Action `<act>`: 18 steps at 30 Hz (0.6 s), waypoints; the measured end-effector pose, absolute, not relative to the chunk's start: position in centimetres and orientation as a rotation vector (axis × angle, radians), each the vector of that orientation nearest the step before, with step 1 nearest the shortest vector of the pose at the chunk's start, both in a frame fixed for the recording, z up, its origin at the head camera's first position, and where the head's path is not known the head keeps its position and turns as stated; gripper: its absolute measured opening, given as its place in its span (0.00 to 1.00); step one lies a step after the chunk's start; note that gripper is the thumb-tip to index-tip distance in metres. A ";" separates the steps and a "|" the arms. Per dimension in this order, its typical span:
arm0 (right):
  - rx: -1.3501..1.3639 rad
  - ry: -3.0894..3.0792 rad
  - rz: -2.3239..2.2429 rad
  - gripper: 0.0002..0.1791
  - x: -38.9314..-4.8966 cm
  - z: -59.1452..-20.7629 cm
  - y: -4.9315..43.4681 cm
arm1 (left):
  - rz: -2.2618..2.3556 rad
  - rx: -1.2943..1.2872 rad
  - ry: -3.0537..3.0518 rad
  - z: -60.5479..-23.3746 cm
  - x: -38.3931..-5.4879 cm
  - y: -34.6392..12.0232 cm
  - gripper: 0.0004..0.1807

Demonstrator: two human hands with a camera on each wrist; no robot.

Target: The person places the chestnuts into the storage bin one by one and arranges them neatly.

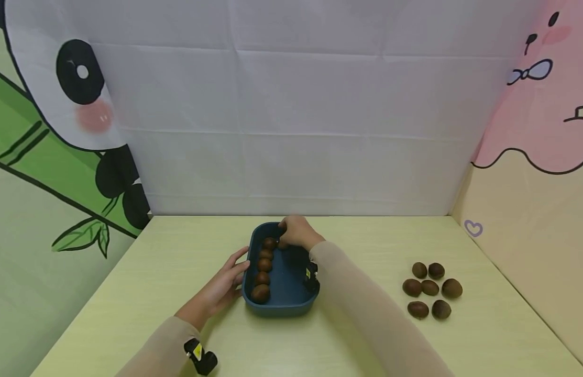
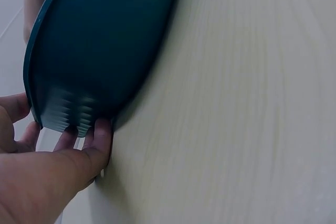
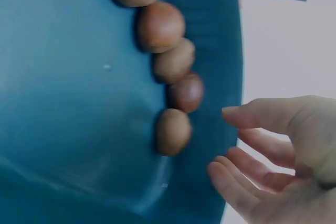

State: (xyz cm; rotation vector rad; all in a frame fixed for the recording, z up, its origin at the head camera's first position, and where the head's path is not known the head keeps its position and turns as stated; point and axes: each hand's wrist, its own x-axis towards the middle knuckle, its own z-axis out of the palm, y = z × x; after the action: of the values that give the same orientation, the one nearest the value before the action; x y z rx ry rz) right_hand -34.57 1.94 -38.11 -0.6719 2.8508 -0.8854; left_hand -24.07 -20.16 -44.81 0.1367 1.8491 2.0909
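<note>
A dark blue box holds a row of brown chestnuts along its left wall. In the right wrist view, a lighter brown chestnut ends the row, lying just off the fingers. My right hand reaches in over the far end of the box. Its fingers are parted, with nothing seen between them. My left hand rests against the outer left side of the box. Its fingertips touch the ribbed outer wall, seen in the left wrist view.
Several more chestnuts lie loosely grouped on the pale wooden table, right of the box. A white cloth backdrop stands behind the table. Cartoon-printed panels flank it on both sides.
</note>
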 end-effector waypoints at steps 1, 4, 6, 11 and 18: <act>-0.695 2.845 -0.882 0.25 -34.6 -37.8 2.1 | 2.090 0.136 1.846 -44.8 -24.0 -20.2 0.36; -0.755 2.822 -0.874 0.24 -34.2 -36.6 2.5 | 2.088 0.132 1.848 -44.8 -24.1 -20.2 0.36; -0.785 2.804 -0.868 0.23 -33.8 -36.0 2.7 | 2.088 0.124 1.856 -44.8 -24.1 -20.2 0.36; -0.862 2.794 -0.830 0.22 -32.8 -35.1 3.9 | 2.078 0.106 1.878 -44.9 -24.2 -20.1 0.35; -0.943 2.794 -0.859 0.20 -31.1 -34.4 6.8 | 2.082 0.109 1.880 -44.9 -24.2 -20.1 0.34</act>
State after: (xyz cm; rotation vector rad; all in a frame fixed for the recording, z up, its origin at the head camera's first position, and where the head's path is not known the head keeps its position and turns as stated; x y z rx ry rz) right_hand -31.06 6.80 -34.45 -0.9431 2.7942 -0.8585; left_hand -24.20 -20.05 -44.86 0.1088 1.8804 2.0821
